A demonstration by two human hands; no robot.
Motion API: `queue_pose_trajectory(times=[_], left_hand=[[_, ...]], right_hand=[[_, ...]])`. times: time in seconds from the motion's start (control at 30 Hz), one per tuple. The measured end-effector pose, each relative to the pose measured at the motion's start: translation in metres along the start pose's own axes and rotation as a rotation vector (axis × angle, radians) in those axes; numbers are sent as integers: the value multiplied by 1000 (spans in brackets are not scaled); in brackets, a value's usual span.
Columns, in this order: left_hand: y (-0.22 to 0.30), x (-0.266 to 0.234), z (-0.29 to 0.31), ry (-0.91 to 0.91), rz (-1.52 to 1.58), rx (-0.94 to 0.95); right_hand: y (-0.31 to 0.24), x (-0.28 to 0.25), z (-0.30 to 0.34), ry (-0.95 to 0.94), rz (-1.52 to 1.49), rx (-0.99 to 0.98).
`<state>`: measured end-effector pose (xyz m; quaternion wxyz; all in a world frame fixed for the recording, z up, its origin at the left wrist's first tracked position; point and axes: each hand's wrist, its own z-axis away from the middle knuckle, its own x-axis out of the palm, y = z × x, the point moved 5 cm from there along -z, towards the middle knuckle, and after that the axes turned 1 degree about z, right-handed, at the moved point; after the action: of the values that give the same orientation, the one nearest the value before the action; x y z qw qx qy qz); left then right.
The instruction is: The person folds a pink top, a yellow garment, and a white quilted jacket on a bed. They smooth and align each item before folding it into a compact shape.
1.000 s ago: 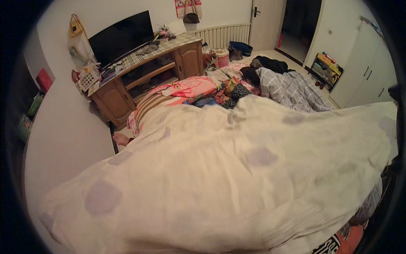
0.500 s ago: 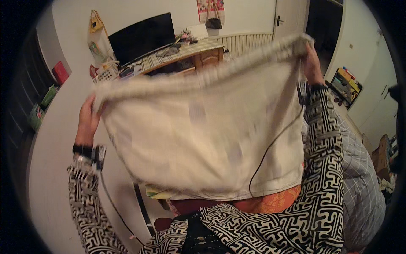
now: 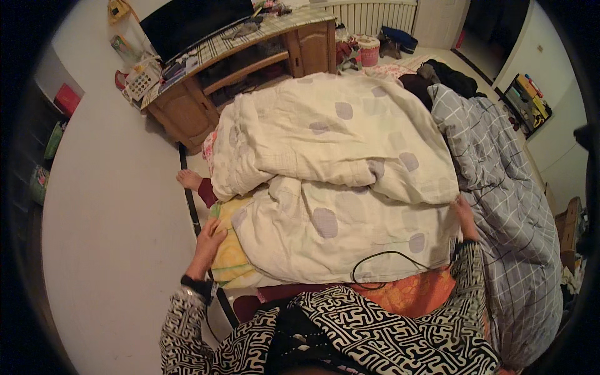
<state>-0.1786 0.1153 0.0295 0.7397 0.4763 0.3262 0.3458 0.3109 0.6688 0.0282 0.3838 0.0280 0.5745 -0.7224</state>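
Note:
A cream quilt (image 3: pixel 325 222) with greyish-purple patches lies spread before me, its far part bunched and folded over the near part. At its left side my left hand (image 3: pixel 209 240) is open, fingers loosely apart over a yellow cloth (image 3: pixel 228 253), holding nothing that I can see. My right hand (image 3: pixel 464 215) is at the quilt's right edge, next to a grey checked quilt (image 3: pixel 500 181). Its fingers are partly hidden, so I cannot make out whether they grip the cloth. A thin black cable (image 3: pixel 390 252) curls over the quilt's near part.
A bare foot (image 3: pixel 189 180) pokes out at the quilt's left. Beyond stands a wooden desk (image 3: pixel 312 47) with a black screen (image 3: pixel 194 25). Orange cloth (image 3: pixel 412 294) lies along the near edge. Dark clothing (image 3: pixel 447 78) is heaped at the far right.
The cream quilt was raised and stretched between both hands; now it has come down and lies bunched. Both hands have dropped lower, and the left has let go. The view has tilted down.

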Motion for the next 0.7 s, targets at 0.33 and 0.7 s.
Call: queue_pose_trajectory(times=[0.33,0.7], left_hand=[[-16,12,121,266,-378,357],[1,32,111,-23,134,72]], right_hand=[[-30,43,126,244,228,360],[62,10,138,245,66,236]])
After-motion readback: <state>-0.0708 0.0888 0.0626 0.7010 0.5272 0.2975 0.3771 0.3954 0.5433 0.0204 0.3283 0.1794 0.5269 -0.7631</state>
